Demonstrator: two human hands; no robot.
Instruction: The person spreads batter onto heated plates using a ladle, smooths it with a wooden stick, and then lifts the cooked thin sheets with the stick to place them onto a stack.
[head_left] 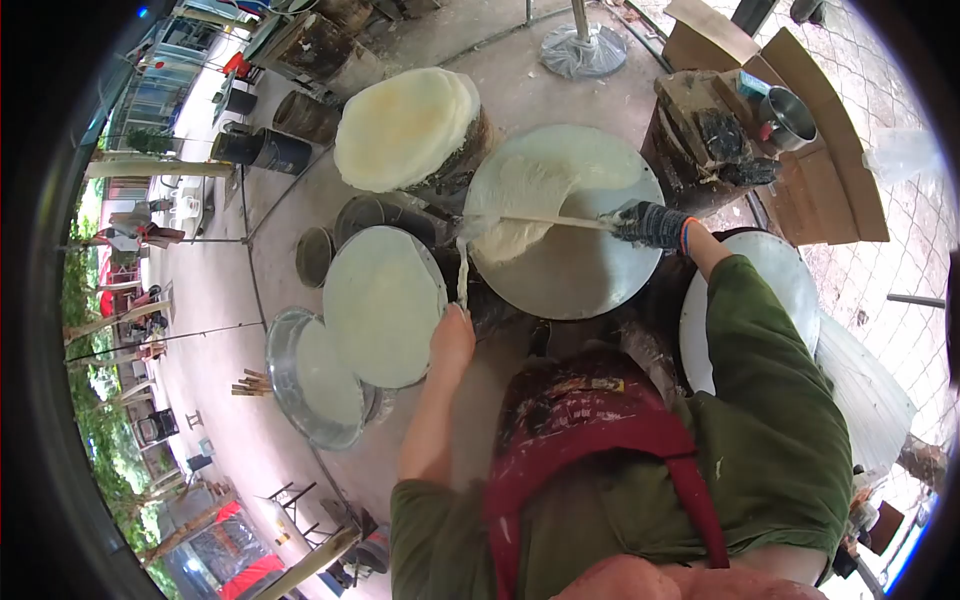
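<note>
My right hand point(648, 223), in a dark glove, grips a thin wooden stick point(550, 219) that reaches left across a round metal griddle point(590, 280). A thin white sheet point(525, 200) hangs folded over the stick, half lifted off the griddle. My left hand point(453, 335) pinches the sheet's hanging lower edge beside a second round griddle point(385, 305) covered with pale batter. A tall stack of finished pale sheets point(405, 125) rests on a stump just beyond.
A metal basin of white batter point(310, 380) sits at the left. A wooden block with a metal cup point(785, 118) and cardboard lies at the right. A white round lid point(790, 280) is under my right arm. An umbrella base point(583, 48) stands behind.
</note>
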